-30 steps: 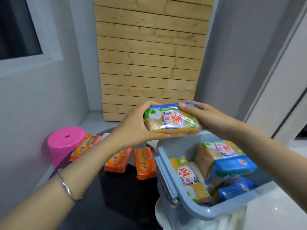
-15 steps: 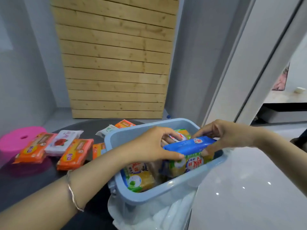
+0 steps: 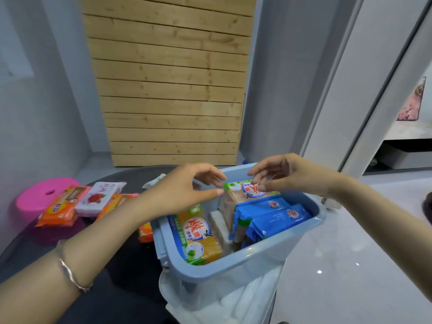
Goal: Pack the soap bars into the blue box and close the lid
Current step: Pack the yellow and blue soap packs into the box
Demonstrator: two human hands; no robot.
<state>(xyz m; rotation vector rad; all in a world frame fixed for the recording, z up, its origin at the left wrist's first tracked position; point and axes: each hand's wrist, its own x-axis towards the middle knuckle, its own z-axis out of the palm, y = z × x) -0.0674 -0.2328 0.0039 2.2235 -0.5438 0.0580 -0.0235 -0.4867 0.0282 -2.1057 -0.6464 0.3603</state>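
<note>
Above the pale blue plastic box [image 3: 233,265], your left hand [image 3: 187,190] and right hand [image 3: 287,176] have let go, both loosely open, empty; the blue-wrapped soap bar [image 3: 278,218] now lies inside, so fetch another.

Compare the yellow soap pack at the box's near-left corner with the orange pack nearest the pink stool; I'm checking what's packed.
The yellow soap pack sits inside the blue box, tilted against its wall; the orange pack lies outside on the dark table. The yellow pack's wrapper shows green and white; the orange pack's is mostly orange. Both are wrapped, rectangular bars.
</note>
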